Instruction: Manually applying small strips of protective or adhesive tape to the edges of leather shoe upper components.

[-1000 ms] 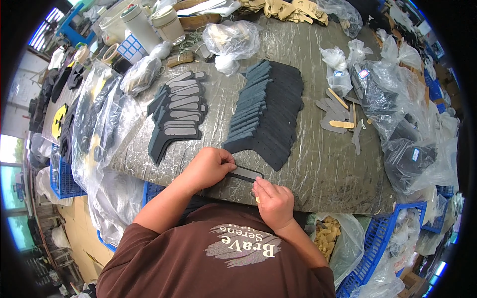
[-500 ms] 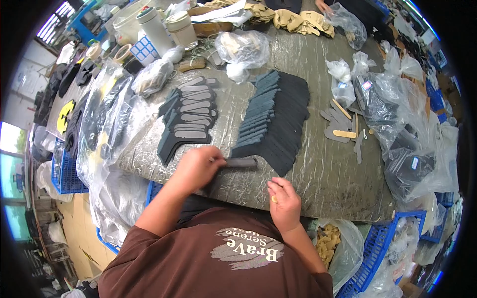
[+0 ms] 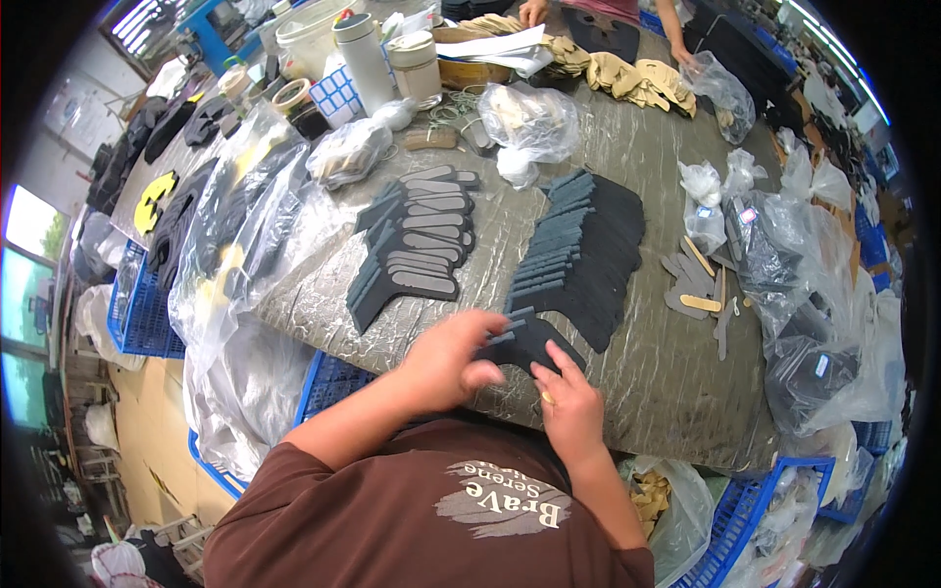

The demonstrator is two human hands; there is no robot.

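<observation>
White lettering [image 3: 510,504] marks the shirt [image 3: 343,514]; right fingers [image 3: 566,365] touch a black piece [image 3: 525,345].

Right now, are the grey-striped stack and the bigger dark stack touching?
Apart. The head view shows a strip of bare tabletop between the grey-striped stack and the bigger dark stack.

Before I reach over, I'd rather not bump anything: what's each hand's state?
Left hand: open, by the dark piece.
Right hand: at that piece; whether gripping cannot be told.

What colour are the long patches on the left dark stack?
The long patches are grey, as the head view shows.
</observation>
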